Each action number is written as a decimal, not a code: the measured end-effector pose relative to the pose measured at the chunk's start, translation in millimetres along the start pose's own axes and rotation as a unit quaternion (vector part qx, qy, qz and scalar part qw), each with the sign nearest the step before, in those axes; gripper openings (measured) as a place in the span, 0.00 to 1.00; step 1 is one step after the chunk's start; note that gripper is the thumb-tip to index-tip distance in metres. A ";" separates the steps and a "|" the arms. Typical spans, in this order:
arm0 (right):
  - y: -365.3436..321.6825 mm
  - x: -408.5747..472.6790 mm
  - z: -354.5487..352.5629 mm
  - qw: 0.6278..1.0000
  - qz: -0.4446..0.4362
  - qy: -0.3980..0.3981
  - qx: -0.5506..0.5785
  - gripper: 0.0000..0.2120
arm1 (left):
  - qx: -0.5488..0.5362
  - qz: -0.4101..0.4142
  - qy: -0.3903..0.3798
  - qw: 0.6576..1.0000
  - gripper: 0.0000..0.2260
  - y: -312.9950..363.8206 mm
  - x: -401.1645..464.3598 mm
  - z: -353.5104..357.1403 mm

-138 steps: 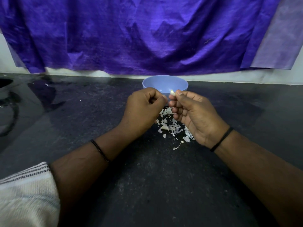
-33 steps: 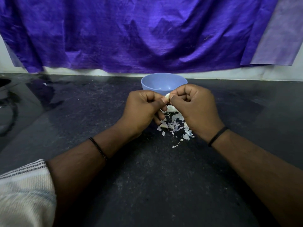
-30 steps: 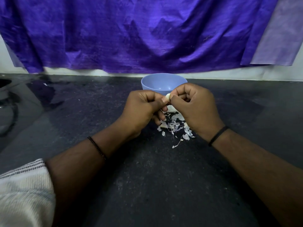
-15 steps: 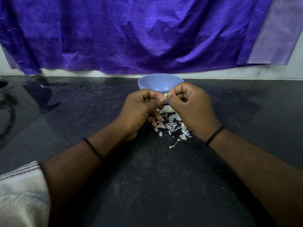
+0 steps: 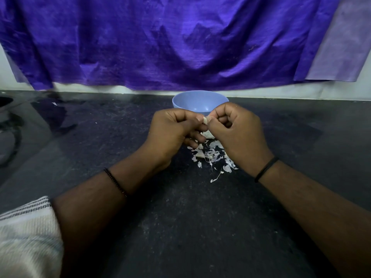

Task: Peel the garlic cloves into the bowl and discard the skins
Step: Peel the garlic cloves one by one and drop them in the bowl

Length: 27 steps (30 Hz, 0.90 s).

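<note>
- Between the two thumbs, at centre, sits the garlic clove (image 5: 206, 119), pinched by left hand (image 5: 170, 133) from 9 o'clock and right hand (image 5: 236, 133) from 3, fingers curled.
- Bowl (image 5: 188, 100) waits just beyond at 12 o'clock.
- Skins (image 5: 212, 155) pile below at 6.

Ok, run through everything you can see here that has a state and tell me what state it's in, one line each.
Left hand: curled, pinching the garlic clove.
Right hand: curled, pinching the same clove.
Garlic clove: held between both hands, above the counter, part skinned at most.
Bowl: upright, visible part of its inside bare.
Skins: loose heap on the counter, below the hands.
</note>
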State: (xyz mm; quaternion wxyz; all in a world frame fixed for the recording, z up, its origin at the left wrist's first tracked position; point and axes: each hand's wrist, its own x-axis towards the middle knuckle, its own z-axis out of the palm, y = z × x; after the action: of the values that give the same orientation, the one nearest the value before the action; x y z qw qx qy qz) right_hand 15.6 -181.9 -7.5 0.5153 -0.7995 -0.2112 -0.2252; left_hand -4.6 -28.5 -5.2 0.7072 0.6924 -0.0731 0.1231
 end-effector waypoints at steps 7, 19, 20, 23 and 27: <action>-0.4 -0.2 -2.8 1.000 0.012 0.011 0.017 0.07 | -0.031 -0.028 -0.002 0.999 0.06 0.2 0.6 -3.3; 0.9 -3.0 -0.5 0.992 -0.080 0.032 -0.097 0.04 | 0.112 0.074 0.067 0.989 0.08 -0.8 -2.9 -1.7; 0.5 -3.0 -0.6 0.988 -0.093 0.033 -0.118 0.05 | 0.131 0.081 0.070 0.986 0.08 -1.3 -2.5 -2.2; -2.2 -3.6 -1.0 0.980 -0.113 0.030 -0.159 0.09 | 0.182 0.096 0.075 0.976 0.09 -2.5 -1.6 -2.7; -2.8 -3.3 -0.8 0.980 -0.113 0.030 -0.163 0.08 | 0.178 0.100 0.064 0.977 0.07 -3.7 -0.2 -1.8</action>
State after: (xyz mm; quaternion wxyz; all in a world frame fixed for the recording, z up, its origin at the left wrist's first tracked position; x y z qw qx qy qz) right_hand 11.2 -181.9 -7.1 0.3556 -0.8366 -0.2452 -0.3370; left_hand -3.9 -26.7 -8.9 0.5596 0.7873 -0.0732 0.2483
